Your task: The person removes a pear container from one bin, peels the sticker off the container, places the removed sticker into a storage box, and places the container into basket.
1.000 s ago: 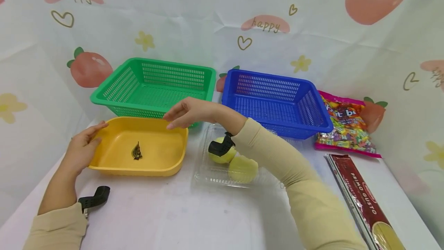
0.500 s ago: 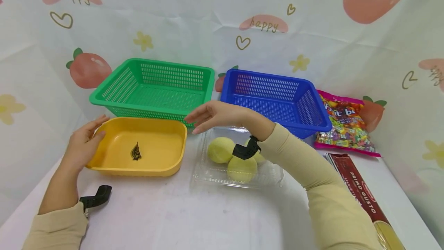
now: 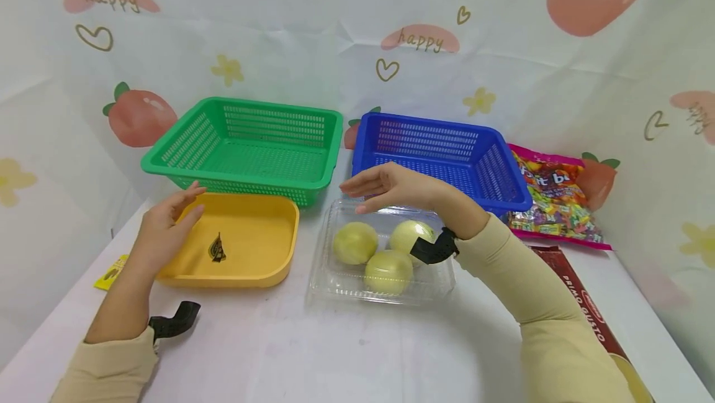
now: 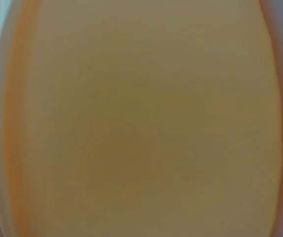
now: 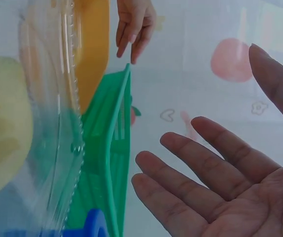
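Note:
My left hand (image 3: 167,226) hovers over the left end of a yellow plastic tray (image 3: 254,269), its fingers loosely extended with nothing in them. That same yellow tray (image 4: 151,123) fills the left wrist view, blurred. My right hand (image 3: 399,189) is held above the back edge of a clear plastic clamshell box (image 3: 329,279); its fingers are spread and relaxed. Three round, pale yellow-green fruits (image 3: 388,271) sit inside the box. Seen from the right wrist, the right hand's (image 5: 230,192) palm faces the camera with nothing in it, beside the clear box (image 5: 53,148).
Behind the tray stands a green slotted basket (image 3: 268,154), with a blue basket (image 3: 441,195) to its right. Farther right lie a candy bag (image 3: 553,198) and a red spaghetti pack (image 3: 583,303). A small yellow packet (image 3: 108,276) lies at the tray's left.
My right hand has moved right, from the yellow tray's right end to over the clear box. The left hand has come off the tray's left rim and shifted right, uncovering the small yellow packet.

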A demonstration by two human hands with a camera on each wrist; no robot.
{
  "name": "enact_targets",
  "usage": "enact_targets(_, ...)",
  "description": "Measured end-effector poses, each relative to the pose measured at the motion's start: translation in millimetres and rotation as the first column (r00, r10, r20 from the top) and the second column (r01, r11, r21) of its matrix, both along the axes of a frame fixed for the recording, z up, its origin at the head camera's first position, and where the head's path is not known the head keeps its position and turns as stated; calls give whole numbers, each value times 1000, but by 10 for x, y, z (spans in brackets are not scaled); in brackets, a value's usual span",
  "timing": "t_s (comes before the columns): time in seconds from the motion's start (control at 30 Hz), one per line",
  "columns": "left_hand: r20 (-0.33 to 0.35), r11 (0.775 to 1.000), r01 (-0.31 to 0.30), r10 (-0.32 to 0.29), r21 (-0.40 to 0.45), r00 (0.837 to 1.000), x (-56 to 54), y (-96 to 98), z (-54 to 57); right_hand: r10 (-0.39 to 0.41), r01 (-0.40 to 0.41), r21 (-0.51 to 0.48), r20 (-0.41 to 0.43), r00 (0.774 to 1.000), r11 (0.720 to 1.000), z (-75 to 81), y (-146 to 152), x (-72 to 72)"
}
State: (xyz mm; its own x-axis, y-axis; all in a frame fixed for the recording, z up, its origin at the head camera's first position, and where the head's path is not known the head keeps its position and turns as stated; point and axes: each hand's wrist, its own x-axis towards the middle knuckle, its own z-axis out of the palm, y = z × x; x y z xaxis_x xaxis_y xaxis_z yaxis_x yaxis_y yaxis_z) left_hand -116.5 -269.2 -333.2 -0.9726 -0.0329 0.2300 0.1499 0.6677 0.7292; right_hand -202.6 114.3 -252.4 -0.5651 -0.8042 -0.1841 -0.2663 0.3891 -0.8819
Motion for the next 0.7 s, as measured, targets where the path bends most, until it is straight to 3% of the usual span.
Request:
enact_targets(0.17, -4, 1000, 6, -6, 5, 1000, -17, 169, 54, -69, 69, -26, 6, 998, 997, -73, 202, 54)
enact_targets(0.53, -88, 987, 151, -156, -62, 984, -88, 571, 77, -185, 185, -54, 3, 983, 981, -142, 440, 210)
enact_targets(0.7, -97, 974, 213, -220, -77, 971, -158, 763, 73, -198, 196, -37, -60, 978, 980, -171, 567, 277)
